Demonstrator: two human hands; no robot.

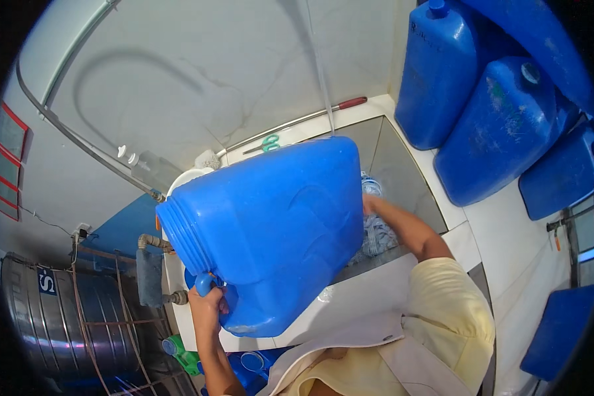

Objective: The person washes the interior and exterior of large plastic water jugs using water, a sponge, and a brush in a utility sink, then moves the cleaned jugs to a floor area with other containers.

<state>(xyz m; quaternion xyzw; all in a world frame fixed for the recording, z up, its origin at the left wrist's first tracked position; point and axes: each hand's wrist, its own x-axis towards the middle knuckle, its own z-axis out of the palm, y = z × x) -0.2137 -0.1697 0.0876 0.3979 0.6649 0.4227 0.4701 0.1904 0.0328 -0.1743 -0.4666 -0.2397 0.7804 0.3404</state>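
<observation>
A large blue plastic water jug (pixel 277 222) lies tilted on its side before me, its wide threaded mouth (pixel 185 237) uncapped and turned to the left. The fingers of my left hand (pixel 209 299) are wrapped round its handle (pixel 205 283). My right hand (pixel 369 204) reaches to the jug's bottom end; its fingers are hidden behind the jug, so its grip cannot be told. Beside that hand, crumpled clear plastic (pixel 377 237) and what looks like a clear bottle (pixel 371 184) lie in the grey sink basin (pixel 411 183). A thin stream of water (pixel 324 89) comes down behind the jug's upper edge.
Along the wall ledge lie green-handled scissors (pixel 270 143) and a metal pole (pixel 297 121) with a red grip. Several blue jugs (pixel 495 128) stand on the right. At left are a pipe valve (pixel 153 242), a hose (pixel 79 126) and a steel tank (pixel 64 321).
</observation>
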